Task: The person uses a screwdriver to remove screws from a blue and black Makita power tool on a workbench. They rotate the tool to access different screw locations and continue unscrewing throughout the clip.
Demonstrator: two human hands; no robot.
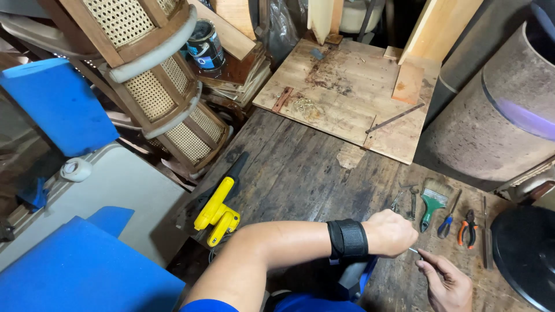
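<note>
— Head view, lower right of the frame: what is being worked on?
— A thin metal rod (414,251), maybe a drill bit. It sits between the two hands, low over the dark wooden bench (300,167). The left hand (391,233) is curled into a fist around one end; a black wrist strap (347,238) sits just behind it. The right hand (446,282) pinches the other end with thumb and forefinger.
— Which step would you call it?
— My guess is fitting or pulling the rod; a blue-and-grey tool (355,276) shows beneath the left forearm, mostly hidden. The next move calls for a steady, straight grip so the rod does not bend.
— And round about?
— Just above the hands lie a green brush (432,200), a blue screwdriver (447,220) and orange pliers (467,226). A yellow tool (217,211) lies to the left, and a pale board (352,92) covers the top centre.
</note>
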